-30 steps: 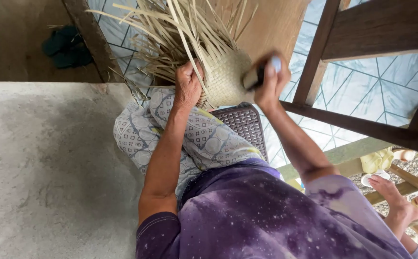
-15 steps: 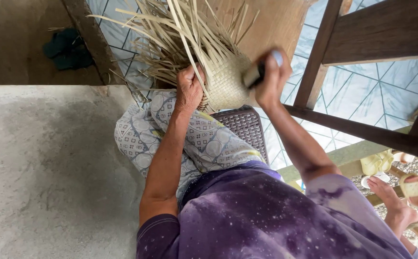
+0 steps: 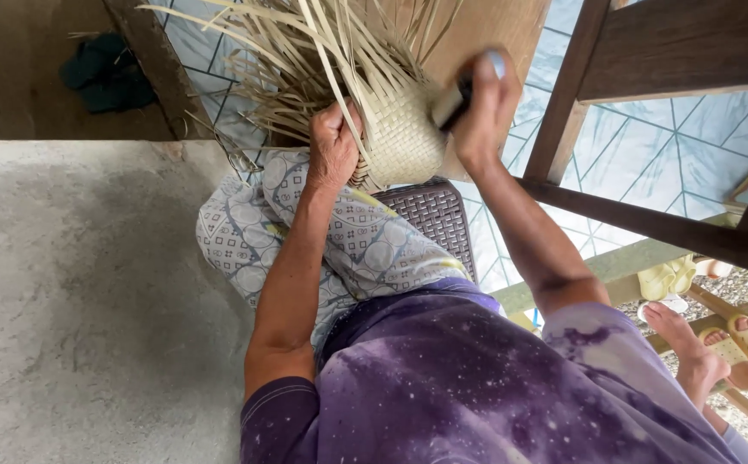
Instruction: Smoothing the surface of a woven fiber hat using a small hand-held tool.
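A half-woven basket (image 3: 400, 137) of pale straw strips sits above the person's lap, its plaited body rounded and its loose strips (image 3: 305, 60) fanning upward and to the left. The left hand (image 3: 333, 146) is closed around the basket's left side, with some strips running between its fingers. The right hand (image 3: 486, 107) is clenched around a small dark tool (image 3: 453, 101) with a pale end, which it presses against the basket's right side. Just under the basket lies the patterned cloth (image 3: 357, 241) covering the person's legs, and beside it shows the dark woven seat of a plastic chair (image 3: 434, 215). The person wears a purple shirt (image 3: 477, 387). To the left is a grey concrete floor (image 3: 82, 292); to the right, a dark wooden frame (image 3: 649, 77) stands over pale blue tiles (image 3: 649, 163). At the lower right is a foot (image 3: 683, 339) near yellow sandals (image 3: 739, 339).
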